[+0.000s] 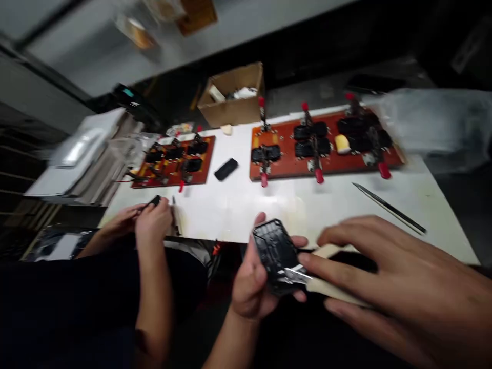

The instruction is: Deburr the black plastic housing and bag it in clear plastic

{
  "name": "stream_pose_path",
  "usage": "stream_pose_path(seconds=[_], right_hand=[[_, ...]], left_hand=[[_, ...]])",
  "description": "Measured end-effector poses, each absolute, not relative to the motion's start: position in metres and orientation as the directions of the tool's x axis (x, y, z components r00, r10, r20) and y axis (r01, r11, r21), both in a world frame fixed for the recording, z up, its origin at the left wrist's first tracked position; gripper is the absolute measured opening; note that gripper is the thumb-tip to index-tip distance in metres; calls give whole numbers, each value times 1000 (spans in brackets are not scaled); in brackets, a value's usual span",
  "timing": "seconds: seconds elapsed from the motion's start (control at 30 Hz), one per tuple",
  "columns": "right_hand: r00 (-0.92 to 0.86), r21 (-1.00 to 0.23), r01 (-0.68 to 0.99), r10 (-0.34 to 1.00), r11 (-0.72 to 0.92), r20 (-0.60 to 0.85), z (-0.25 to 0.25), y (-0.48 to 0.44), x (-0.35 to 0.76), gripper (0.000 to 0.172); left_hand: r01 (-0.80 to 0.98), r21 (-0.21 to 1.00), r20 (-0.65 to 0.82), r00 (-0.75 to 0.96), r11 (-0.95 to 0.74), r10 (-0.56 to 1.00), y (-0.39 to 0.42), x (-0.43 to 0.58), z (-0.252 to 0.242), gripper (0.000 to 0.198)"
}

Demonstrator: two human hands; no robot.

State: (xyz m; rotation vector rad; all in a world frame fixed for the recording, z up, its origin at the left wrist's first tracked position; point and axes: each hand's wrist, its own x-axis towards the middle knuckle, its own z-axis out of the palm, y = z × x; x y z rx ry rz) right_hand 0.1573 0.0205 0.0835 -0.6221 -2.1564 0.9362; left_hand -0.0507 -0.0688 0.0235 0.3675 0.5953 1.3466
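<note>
Left hand (251, 279) gripping one black plastic part (277, 253); right hand (388, 279) pinching one knife (307, 279) against it. Two orange jig boards (330, 159) lying ahead; bare white table (246, 205) between.

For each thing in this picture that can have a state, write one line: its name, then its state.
Black plastic part: held upright in the left hand.
Knife: held in the right hand, blade on the part.
Cardboard box: open, holds items.
Loose black piece: lying flat on the table.
Co-worker's hands: closed on a small black item.
</note>
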Motion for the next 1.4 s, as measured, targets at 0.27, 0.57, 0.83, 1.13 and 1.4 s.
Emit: stream_pose_path(seconds=[0.27, 0.57, 0.83, 1.13, 1.4], right_hand=[[-750, -751, 232, 605, 619, 267, 128, 45, 125, 11], [-795, -623, 294, 548, 725, 262, 129, 40, 128, 22], [-779, -568, 303, 542, 765, 314, 127, 41, 135, 39], [-787, -622, 264, 538, 737, 303, 121, 43, 150, 27], [-686, -459, 646, 727, 610, 1, 55, 77, 257, 49]], left_hand=[[-727, 647, -345, -7, 232, 939, -77, -54, 44, 99], [-644, 742, -318, -95, 185, 943, -74, -38, 42, 93], [-650, 716, -370, -44, 255, 928, -75, -26, 43, 110], [-638, 726, -352, -27, 255, 936, -74, -31, 35, 100], [-655, 647, -579, -91, 390, 810, -47, -50, 39, 69]])
